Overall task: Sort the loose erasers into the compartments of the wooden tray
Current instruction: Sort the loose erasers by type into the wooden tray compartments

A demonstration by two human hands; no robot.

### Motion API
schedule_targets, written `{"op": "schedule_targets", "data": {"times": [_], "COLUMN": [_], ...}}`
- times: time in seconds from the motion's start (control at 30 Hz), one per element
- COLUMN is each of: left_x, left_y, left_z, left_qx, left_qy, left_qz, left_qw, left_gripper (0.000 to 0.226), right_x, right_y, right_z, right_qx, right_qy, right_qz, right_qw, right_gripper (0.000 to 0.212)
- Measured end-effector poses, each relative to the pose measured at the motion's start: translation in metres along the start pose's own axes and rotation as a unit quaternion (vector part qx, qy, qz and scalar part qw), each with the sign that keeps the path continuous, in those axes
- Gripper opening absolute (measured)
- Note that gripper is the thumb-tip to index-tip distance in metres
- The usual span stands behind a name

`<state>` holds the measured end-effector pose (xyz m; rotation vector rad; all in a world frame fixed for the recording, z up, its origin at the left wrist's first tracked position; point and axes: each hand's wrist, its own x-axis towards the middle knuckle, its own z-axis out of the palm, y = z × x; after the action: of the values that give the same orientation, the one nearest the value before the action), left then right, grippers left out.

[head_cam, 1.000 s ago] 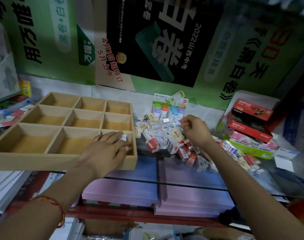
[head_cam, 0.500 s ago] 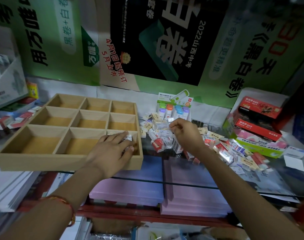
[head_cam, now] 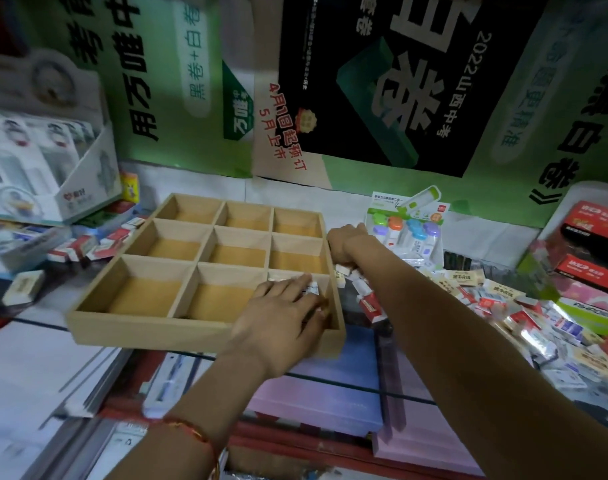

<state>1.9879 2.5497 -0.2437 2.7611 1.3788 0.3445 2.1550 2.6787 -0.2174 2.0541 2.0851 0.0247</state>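
**newbie_q:** So how far along is the sorting, going by the head camera?

**tray_watcher:** Barely started, I'd say. The wooden tray [head_cam: 198,336] sits on the glass counter [head_cam: 361,358], and only its near-right compartment has anything in it: a few white erasers [head_cam: 312,289] peeking out past the fingers. The other eight compartments show bare wood. The big pile of loose erasers [head_cam: 503,306] lies on the counter just right of the tray, so nearly all the work is left.

**newbie_q:** And the hands?

**tray_watcher:** Well, the left hand [head_cam: 278,317] lies flat in that near-right compartment, fingers straight and a bit spread, pressing on the erasers there, not gripping. The right hand [head_cam: 347,242] is down at the pile's edge, just beside the tray's right wall, knuckles toward the camera. Its fingertips are hidden, so I can't tell if it's pinching an eraser.
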Motion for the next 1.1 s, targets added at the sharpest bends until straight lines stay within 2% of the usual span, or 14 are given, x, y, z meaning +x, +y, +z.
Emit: {"op": "schedule_targets", "data": {"times": [0.1, 0.23, 0.33, 0.5, 0.57, 0.67, 0.73, 0.83, 0.93, 1.0, 1.03, 1.1], "left_x": [0.000, 0.000, 0.000, 0.000, -0.001, -0.001, 0.000, 0.000, 0.001, 0.002, 0.002, 0.001], "left_y": [-0.002, -0.003, -0.003, -0.003, -0.003, -0.002, -0.002, -0.002, -0.003, -0.002, -0.002, -0.001], "left_z": [0.001, 0.002, 0.002, 0.003, 0.002, 0.002, 0.002, 0.003, 0.004, 0.005, 0.004, 0.002], "left_qx": [0.002, -0.001, -0.003, -0.013, -0.014, -0.017, -0.017, -0.022, -0.022, -0.028, -0.035, -0.055], "left_qy": [-0.001, 0.002, 0.000, 0.004, 0.005, 0.009, 0.010, 0.018, 0.015, 0.014, 0.016, 0.017], "left_qz": [0.000, 0.001, 0.003, 0.000, 0.000, 0.002, 0.003, 0.007, 0.001, -0.005, -0.009, -0.016], "left_qw": [1.000, 1.000, 1.000, 1.000, 1.000, 1.000, 1.000, 1.000, 1.000, 0.999, 0.999, 0.998], "left_gripper": [0.049, 0.053, 0.047, 0.058, 0.054, 0.046, 0.047, 0.075, 0.089, 0.089, 0.088, 0.077], "right_x": [0.003, 0.012, 0.015, 0.020, 0.022, 0.018, 0.015, 0.007, -0.008, -0.029, -0.045, -0.082], "right_y": [-0.002, 0.003, 0.006, 0.003, 0.005, 0.011, 0.014, 0.011, 0.010, 0.011, 0.009, 0.003], "right_z": [-0.010, -0.014, -0.016, -0.015, -0.013, -0.005, 0.003, 0.007, -0.009, -0.021, -0.026, -0.032], "right_qx": [0.005, 0.007, 0.012, -0.019, -0.017, 0.002, -0.010, -0.009, 0.104, 0.286, 0.390, 0.516], "right_qy": [-0.042, -0.095, -0.099, -0.064, -0.062, -0.041, 0.010, 0.101, 0.193, 0.214, 0.204, 0.124], "right_qz": [0.008, 0.001, -0.002, -0.006, -0.011, -0.013, -0.022, -0.024, 0.034, 0.047, 0.036, 0.021], "right_qw": [0.999, 0.995, 0.995, 0.998, 0.998, 0.999, 1.000, 0.995, 0.975, 0.933, 0.897, 0.847], "right_gripper": [0.030, 0.031, 0.037, 0.035, 0.019, 0.012, 0.026, 0.030, 0.025, 0.018, 0.013, 0.020]}}
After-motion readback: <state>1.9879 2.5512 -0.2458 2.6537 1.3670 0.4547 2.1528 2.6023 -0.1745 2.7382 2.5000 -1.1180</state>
